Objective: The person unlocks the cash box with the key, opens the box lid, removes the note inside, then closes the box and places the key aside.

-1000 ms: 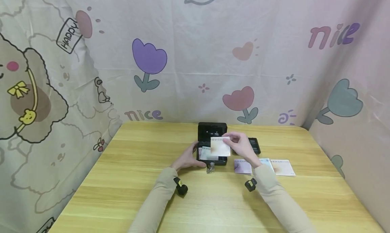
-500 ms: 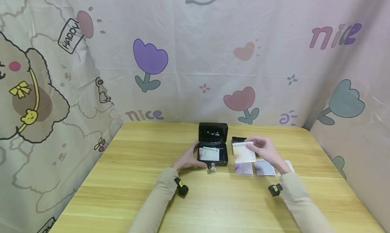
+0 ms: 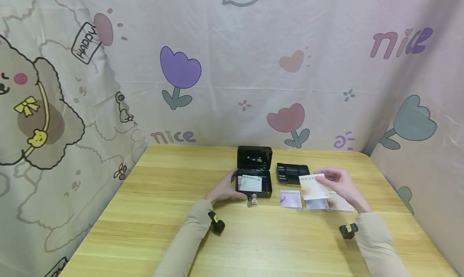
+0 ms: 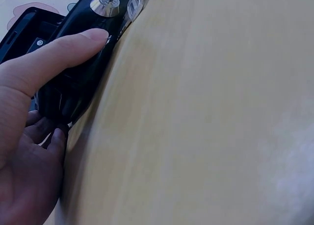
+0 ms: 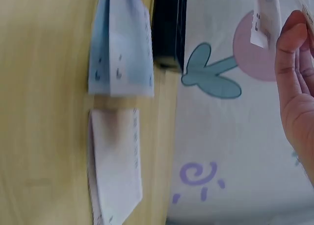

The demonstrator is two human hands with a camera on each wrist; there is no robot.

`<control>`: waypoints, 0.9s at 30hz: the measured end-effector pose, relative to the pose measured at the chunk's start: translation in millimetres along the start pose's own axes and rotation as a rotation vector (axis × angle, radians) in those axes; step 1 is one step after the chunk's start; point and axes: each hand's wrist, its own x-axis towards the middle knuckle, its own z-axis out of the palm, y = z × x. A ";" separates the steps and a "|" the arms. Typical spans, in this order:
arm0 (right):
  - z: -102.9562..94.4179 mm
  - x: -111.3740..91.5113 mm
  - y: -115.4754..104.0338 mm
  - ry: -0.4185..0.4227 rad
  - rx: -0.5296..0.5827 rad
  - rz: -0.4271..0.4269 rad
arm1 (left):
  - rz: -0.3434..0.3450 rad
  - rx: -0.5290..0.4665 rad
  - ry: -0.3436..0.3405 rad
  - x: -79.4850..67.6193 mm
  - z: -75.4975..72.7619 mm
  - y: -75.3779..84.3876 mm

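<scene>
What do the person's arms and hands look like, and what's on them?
The left sleeve and right sleeve are long, beige and plain. The left hand and right hand wear no gloves. Near each wrist sits a black camera, left and right, with a yellow marking.

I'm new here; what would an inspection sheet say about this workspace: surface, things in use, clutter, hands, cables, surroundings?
Surface: wood-grain table.
Things in use: open black cash box with paper notes inside, key at its front lock; black compartment tray; purple note, blue note and tan note in a row.
Clutter: nothing seen.
Hands: left hand grips the cash box's left end; right hand pinches a raised note.
Cables: nothing seen.
Surroundings: cartoon-print fabric behind and beside the table.
</scene>
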 end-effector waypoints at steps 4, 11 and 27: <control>-9.7 -6.5 4.6 0.008 -0.009 0.017 | 0.005 -0.002 -0.002 0.7 0.8 -0.8; -32.1 -16.7 19.6 0.027 -0.047 0.058 | 0.000 0.005 -0.002 1.4 0.6 -1.7; -78.7 -31.4 56.4 0.069 -0.140 0.099 | 0.015 -0.014 -0.001 2.8 0.5 -3.2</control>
